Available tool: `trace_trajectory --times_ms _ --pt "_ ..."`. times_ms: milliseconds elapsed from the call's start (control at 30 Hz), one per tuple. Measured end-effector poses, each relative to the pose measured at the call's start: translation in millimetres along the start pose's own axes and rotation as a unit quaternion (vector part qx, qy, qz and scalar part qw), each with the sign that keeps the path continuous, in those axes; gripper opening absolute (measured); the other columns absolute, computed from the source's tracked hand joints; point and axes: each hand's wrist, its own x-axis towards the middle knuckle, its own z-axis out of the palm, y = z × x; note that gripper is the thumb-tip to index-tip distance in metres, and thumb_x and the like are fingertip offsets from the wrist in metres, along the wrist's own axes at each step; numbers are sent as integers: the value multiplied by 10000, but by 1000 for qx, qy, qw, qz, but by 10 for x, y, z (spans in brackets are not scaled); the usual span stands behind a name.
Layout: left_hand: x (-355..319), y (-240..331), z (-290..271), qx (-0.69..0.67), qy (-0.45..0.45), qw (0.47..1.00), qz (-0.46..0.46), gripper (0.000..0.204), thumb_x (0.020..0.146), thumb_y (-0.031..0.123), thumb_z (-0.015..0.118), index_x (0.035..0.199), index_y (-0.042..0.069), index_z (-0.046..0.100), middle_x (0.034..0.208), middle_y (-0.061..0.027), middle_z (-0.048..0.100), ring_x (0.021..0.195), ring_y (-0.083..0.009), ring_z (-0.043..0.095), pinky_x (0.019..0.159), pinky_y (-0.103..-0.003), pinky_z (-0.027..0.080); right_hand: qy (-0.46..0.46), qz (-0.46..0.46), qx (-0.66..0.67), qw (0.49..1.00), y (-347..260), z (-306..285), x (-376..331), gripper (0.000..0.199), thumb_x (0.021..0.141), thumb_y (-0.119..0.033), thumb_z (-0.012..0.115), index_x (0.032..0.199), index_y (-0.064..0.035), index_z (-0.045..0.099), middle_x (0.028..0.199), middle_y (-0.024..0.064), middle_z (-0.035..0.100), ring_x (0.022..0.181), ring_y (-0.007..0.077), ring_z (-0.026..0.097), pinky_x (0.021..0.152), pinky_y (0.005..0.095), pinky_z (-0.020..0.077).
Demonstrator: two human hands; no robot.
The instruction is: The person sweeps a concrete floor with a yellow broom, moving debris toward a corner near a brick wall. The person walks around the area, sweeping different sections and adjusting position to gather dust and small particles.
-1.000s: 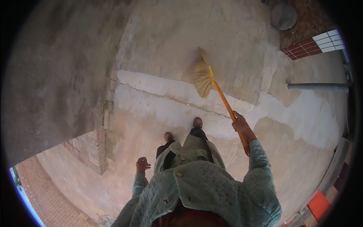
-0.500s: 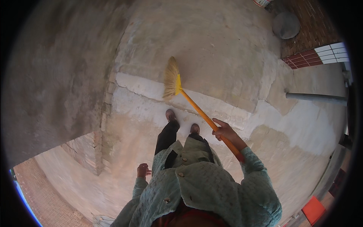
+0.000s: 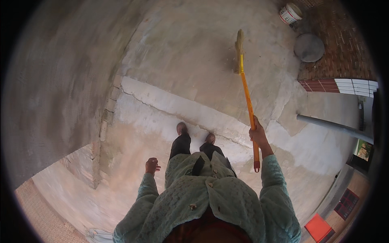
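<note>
Soft-bristled broom [image 3: 246, 89] out ahead of the feet and right of centre, its long orange handle [image 3: 249, 105] running up to a yellow collar [image 3: 241, 64] and a pale head of bristles [image 3: 239, 42] seen almost edge-on! Whether those tips touch the ground, I can't tell.

Over on the left, the left hand [image 3: 152, 165] hangs beside the green jacket [image 3: 239, 198], fingers half curled, nothing showing in them; it looks parked out of the way, as one hand seems enough for so light a tool. Next along, two brown shoes [image 3: 182, 128] stand slightly apart, the left further forward, probably for balance. Then the right hand [image 3: 258, 133], fingers wrapped round the handle towards its upper end, the hanging loop [image 3: 257, 170] poking out behind: a grip that likely buys reach without much stooping.

Now the surroundings, left again: a big grey plastered face [image 3: 52, 81], perhaps a wall; stained concrete floor [image 3: 194, 60], crossed by a pale strip [image 3: 178, 97] with a jagged crack; a white bucket [image 3: 290, 13] up top, a round grey disc [image 3: 309, 47], an orange-red panel [image 3: 319, 228] down low, a slanting grey pipe [image 3: 332, 127], then brickwork [image 3: 344, 52] and red-and-white tiles [image 3: 338, 86] towards the right rim
</note>
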Motion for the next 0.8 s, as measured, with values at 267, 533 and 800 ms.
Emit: trace_trajectory --times_ms 267,533,800 --pt "139 1056 480 65 5 997 42 169 764 132 497 918 75 538 661 -80 513 511 -212 590 404 -325 492 -205 70 278 936 175 -189 -532 784 673 64 495 1350 -179 182 657 60 494 431 109 436 392 235 373" --pt "-639 1609 1181 2 75 992 101 205 793 139 480 984 73 516 696 -62 509 550 -197 591 433 -302 479 -200 67 171 963 769 -747 1025 820 708 42 570 1361 -152 113 610 83 539 456 139 491 395 274 413" --pt "-1267 1284 1675 14 122 992 -34 196 772 136 503 959 85 526 704 -91 507 545 -250 599 441 -364 507 -39 28 100 994 -40 -2112 2236 849 647 77 490 1363 -175 107 573 53 466 424 130 451 372 275 399"
